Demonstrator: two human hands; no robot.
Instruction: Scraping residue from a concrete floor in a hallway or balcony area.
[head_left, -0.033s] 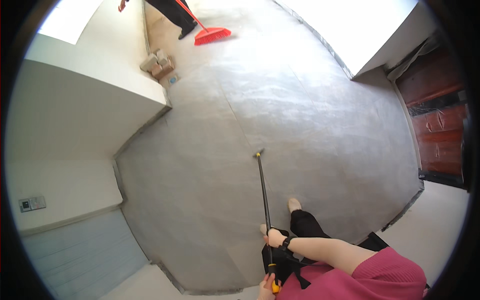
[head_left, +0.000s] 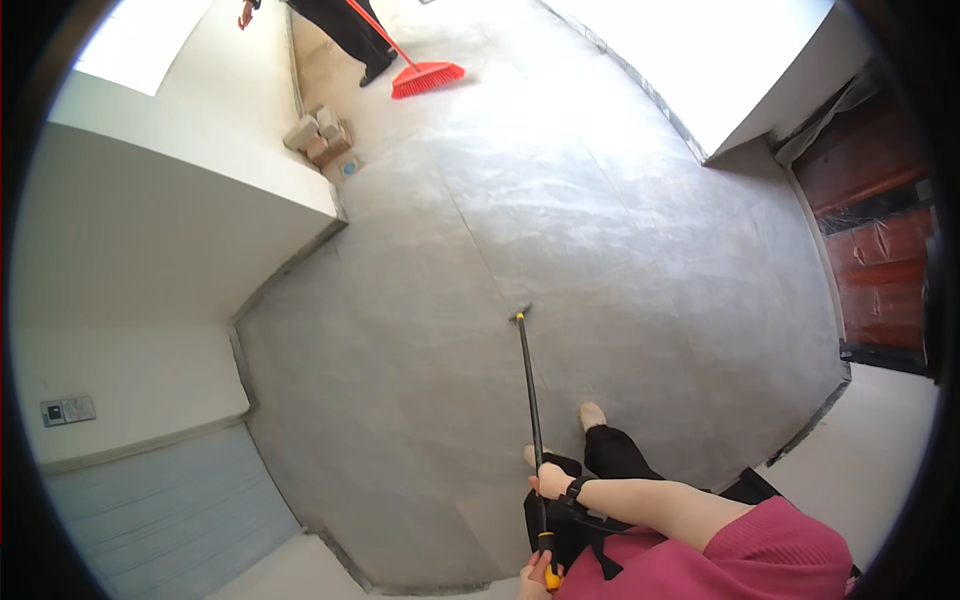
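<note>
The person is holding a long black pole [head_left: 530, 400] with both hands. The right hand [head_left: 550, 482] is gripping it partway down, and the left hand [head_left: 533, 580] is clenched around the yellow grip at the near end. The pole is reaching out ahead of the hands, and its small head [head_left: 520, 314] is touching the grey floor [head_left: 400, 400] well in front of them. The floor is looking about the same all over — I cannot tell how much is done or left. Far beyond the hands, another person is sweeping with a red broom [head_left: 425, 75] near a pile of bricks [head_left: 320, 135].
</note>
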